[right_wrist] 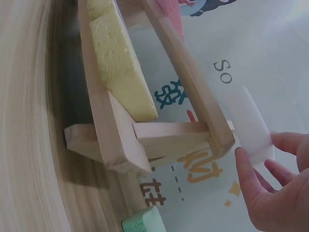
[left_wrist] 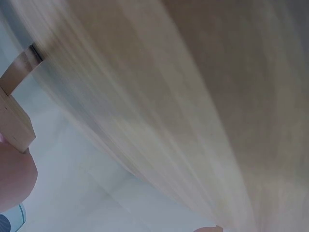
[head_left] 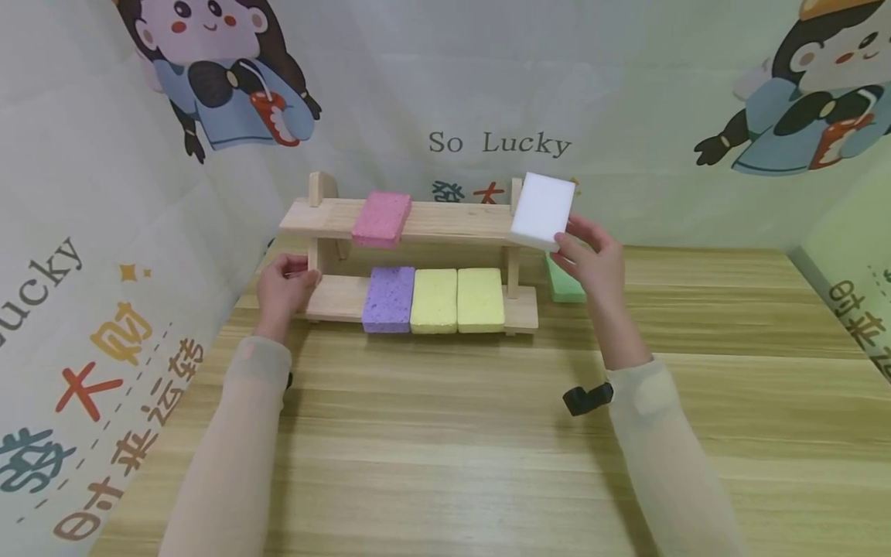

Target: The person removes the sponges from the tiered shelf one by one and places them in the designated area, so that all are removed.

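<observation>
A small two-tier wooden rack [head_left: 455, 220] stands on the table. At its left end my left hand [head_left: 284, 292] grips the lower tier beside the upright. My right hand [head_left: 595, 259] pinches a white sponge [head_left: 544, 206] by its lower right corner, tilted at the right end of the upper tier. In the right wrist view the white sponge [right_wrist: 250, 125] overlaps no other sponge. A pink sponge [head_left: 382, 219] lies on the upper tier, left of centre. The lower tier bears a purple sponge [head_left: 387, 300] and two yellow sponges [head_left: 456, 309] side by side.
A green sponge [head_left: 565, 281] lies on the wood-grain table [head_left: 431, 433] just right of the rack, partly behind my right hand. A printed cloth [head_left: 626, 93] hangs behind and at both sides. A black strap piece [head_left: 587, 399] sticks out at my right wrist.
</observation>
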`<state>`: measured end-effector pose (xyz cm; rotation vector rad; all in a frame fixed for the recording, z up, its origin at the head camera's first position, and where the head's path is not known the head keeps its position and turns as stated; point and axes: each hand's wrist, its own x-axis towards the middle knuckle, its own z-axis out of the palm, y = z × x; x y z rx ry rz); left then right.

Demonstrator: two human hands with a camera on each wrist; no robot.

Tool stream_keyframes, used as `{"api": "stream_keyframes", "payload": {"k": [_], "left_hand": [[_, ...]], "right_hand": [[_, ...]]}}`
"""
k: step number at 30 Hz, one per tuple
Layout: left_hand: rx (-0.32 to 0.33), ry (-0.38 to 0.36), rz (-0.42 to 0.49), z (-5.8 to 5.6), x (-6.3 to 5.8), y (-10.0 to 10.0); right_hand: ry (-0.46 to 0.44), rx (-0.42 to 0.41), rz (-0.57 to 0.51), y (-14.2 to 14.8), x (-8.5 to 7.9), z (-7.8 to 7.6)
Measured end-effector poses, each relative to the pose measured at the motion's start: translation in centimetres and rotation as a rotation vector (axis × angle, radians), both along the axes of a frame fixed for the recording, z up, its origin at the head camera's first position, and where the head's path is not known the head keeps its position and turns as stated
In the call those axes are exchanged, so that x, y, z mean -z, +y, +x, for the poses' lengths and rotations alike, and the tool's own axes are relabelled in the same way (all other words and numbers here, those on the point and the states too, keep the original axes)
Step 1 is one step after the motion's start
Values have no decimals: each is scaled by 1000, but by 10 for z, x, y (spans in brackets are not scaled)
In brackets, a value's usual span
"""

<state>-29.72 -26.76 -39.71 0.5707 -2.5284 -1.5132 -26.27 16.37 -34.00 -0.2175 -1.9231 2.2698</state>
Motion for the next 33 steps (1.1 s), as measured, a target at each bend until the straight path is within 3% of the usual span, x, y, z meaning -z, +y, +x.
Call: {"api": "stream_keyframes", "payload": {"k": [13,23,33], "left_hand": [[-1,4,-15,0,-1,1],[-1,-1,-12,-1,-1,0],[-2,11,-22,0,-1,1]], "right_hand": [[15,77,-157,19,5,5],[31,113,-175,30,-1,11],[4,170,-185,49,4,11]]}}
